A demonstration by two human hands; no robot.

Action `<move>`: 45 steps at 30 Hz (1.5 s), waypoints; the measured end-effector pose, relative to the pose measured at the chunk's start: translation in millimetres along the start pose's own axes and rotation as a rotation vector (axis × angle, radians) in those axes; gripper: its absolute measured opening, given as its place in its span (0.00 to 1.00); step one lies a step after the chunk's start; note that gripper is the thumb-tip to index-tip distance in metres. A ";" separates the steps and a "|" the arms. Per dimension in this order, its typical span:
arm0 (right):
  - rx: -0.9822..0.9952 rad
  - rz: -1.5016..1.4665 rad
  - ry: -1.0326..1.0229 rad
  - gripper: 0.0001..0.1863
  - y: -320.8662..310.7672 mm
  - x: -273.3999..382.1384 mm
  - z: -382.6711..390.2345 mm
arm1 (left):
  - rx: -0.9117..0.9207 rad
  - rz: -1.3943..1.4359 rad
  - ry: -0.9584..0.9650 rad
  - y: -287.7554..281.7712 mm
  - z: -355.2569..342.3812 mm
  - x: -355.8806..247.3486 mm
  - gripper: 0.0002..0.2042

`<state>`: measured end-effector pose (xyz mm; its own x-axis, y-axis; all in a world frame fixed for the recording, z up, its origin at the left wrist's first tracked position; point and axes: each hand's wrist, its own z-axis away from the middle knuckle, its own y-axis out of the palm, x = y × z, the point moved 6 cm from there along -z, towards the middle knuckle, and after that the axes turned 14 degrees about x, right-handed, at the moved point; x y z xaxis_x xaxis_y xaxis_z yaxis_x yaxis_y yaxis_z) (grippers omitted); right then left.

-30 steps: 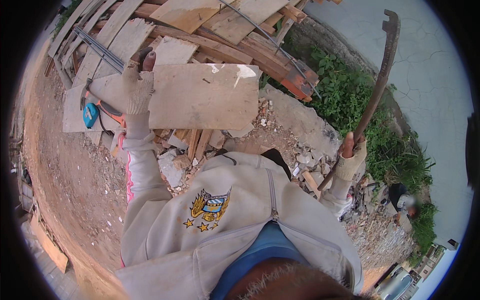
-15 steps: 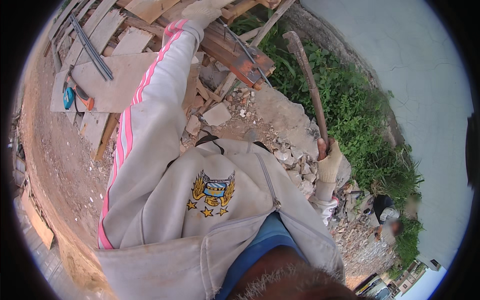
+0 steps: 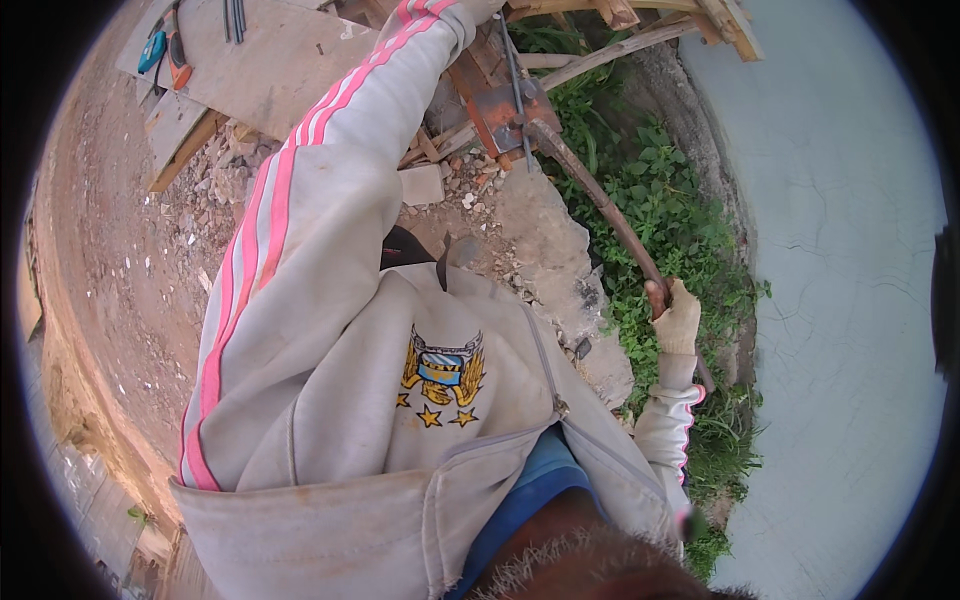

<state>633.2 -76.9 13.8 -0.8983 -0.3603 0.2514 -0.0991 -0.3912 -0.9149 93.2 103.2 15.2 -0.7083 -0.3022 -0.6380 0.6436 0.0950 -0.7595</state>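
Note:
At the top edge, my left hand in a pale glove is mostly cut off. A thin steel rod runs out from this glove, which appears closed on it. The rod lies across a rusty metal plate with upright pins, fixed on a wooden beam. On the right, my gloved right hand is wrapped round a long rusty bar, its bare fingertips showing. The bar's hooked far end reaches the rod at the plate's edge; its near end sticks out behind my wrist.
Boards at upper left carry a teal tool, an orange-handled tool and grey rods. Timbers jut out at the top. Rubble lies below the plate. Green plants grow along a pale wall.
My right hand has brought the bar's hooked end left and down to the rod at the plate. My left hand is farther right and nearer the top edge. The view has shifted.

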 end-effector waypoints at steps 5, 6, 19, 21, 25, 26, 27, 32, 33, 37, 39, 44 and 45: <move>0.055 0.103 -0.112 0.24 -19.9 -12.4 -39.0 | -0.201 -0.298 0.091 5.7 -13.8 20.1 0.13; 0.060 0.148 -0.126 0.24 -24.2 -12.4 -43.8 | -0.174 -0.334 0.062 5.4 -14.0 16.7 0.12; 0.027 0.328 -0.282 0.23 -44.6 -14.1 -86.9 | -0.049 -0.353 -0.036 -1.5 -0.6 -7.7 0.11; 0.028 0.306 -0.259 0.23 -37.4 -12.4 -78.1 | -0.105 -0.378 -0.051 -1.4 -6.2 6.5 0.12; -0.106 0.250 -0.248 0.25 -32.4 -11.2 -67.3 | -0.167 -0.330 -0.052 0.3 -4.4 8.1 0.13; -0.096 0.248 -0.232 0.25 -33.0 -11.2 -65.9 | -0.187 -0.321 -0.002 0.5 -1.4 7.9 0.13; -0.085 0.246 -0.217 0.25 -34.0 -9.8 -63.7 | -0.207 -0.312 0.047 -0.6 -0.9 4.8 0.13; 0.020 0.247 -0.123 0.27 -36.1 -16.5 -55.3 | -0.112 -0.380 -0.108 13.6 -6.9 20.8 0.17; 0.056 0.255 -0.059 0.28 -36.9 -29.0 -53.9 | -0.064 -0.421 -0.141 7.0 -15.0 19.9 0.19; 0.135 0.261 0.233 0.24 -36.1 -158.7 -24.2 | -0.194 -0.436 -0.112 11.5 -23.8 25.0 0.18; 0.061 0.279 0.300 0.15 -28.3 -203.9 -7.7 | -0.175 -0.474 -0.098 8.1 -29.8 20.2 0.18; -0.141 0.289 0.378 0.11 -28.1 -182.2 22.7 | -0.078 -0.519 -0.092 9.2 -27.9 26.1 0.20; -0.131 0.296 0.416 0.11 -25.7 -176.6 28.6 | -0.071 -0.551 -0.084 9.1 -30.6 29.7 0.21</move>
<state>806.6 -27.4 2.0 -0.9873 -0.0624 -0.1458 0.1556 -0.2052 -0.9663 69.1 124.1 -14.6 -0.9069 -0.3992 -0.1347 0.1621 -0.0353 -0.9861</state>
